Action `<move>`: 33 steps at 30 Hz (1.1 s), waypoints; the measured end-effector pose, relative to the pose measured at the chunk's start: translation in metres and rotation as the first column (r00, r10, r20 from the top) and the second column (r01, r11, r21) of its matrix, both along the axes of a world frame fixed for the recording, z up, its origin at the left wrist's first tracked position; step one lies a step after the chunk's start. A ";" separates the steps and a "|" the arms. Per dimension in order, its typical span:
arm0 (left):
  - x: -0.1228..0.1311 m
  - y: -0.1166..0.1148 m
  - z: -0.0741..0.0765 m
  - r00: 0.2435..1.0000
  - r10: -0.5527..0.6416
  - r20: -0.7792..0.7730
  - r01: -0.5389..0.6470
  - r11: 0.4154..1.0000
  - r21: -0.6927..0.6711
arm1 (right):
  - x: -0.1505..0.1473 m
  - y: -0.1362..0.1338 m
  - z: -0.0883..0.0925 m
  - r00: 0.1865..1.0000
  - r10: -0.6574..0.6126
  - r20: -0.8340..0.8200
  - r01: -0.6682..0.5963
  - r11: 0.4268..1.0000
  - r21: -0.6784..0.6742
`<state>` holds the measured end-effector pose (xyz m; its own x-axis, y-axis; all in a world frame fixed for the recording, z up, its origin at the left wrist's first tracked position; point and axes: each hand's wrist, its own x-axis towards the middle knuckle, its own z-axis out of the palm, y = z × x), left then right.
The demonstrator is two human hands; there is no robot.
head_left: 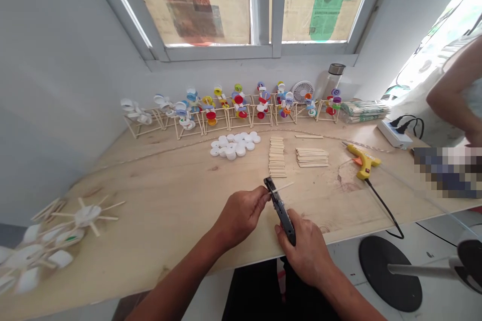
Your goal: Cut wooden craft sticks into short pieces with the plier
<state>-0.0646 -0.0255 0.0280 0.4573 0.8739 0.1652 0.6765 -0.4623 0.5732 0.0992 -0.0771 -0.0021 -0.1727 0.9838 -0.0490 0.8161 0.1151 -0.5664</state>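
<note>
Head cam: L hand (244, 213), lower ctr of frame, fingertips pinched on thin stick (285, 188); R hand (308, 247), lower ctr-right, fingers wrapped round dark plier-like tool (283, 213). Stick crosses tool head nr ctr. Step in hand looks like trimming stick to length; can't tell if blades touch wood, too small. Next move prob. calls for steady L pinch + firm R squeeze. Short-stick pile (277, 158) just above; glue gun (363, 160) ctr-right.
</note>
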 end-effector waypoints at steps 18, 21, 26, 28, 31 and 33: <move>0.001 -0.005 -0.014 0.990 0.111 -0.087 -0.103 0.990 0.099 | -0.002 0.004 0.000 0.995 -0.001 0.095 0.001 1.000 -0.007; 0.000 -0.004 -0.015 0.984 0.122 -0.127 -0.108 0.988 0.113 | -0.004 0.004 -0.001 0.992 -0.017 0.123 0.016 1.000 0.008; -0.001 -0.005 -0.014 0.983 0.119 -0.138 -0.104 0.988 0.113 | -0.004 0.004 0.001 0.990 -0.007 0.141 0.004 1.000 0.024; -0.001 -0.006 -0.014 0.984 0.121 -0.132 -0.105 0.987 0.122 | -0.003 0.004 0.002 0.991 0.005 0.131 -0.008 1.000 0.025; -0.001 -0.008 -0.014 0.984 0.131 -0.117 -0.114 0.984 0.140 | -0.003 0.004 0.003 0.993 0.022 0.115 -0.024 1.000 0.017; 0.000 -0.008 -0.014 0.987 0.128 -0.096 -0.113 0.982 0.152 | -0.003 0.003 0.004 0.994 0.025 0.103 -0.027 0.999 0.020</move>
<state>-0.0650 -0.0334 0.0136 0.3717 0.8937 0.2511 0.7850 -0.4470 0.4288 0.0961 -0.0737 0.0018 -0.1932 0.9800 -0.0465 0.8664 0.1482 -0.4769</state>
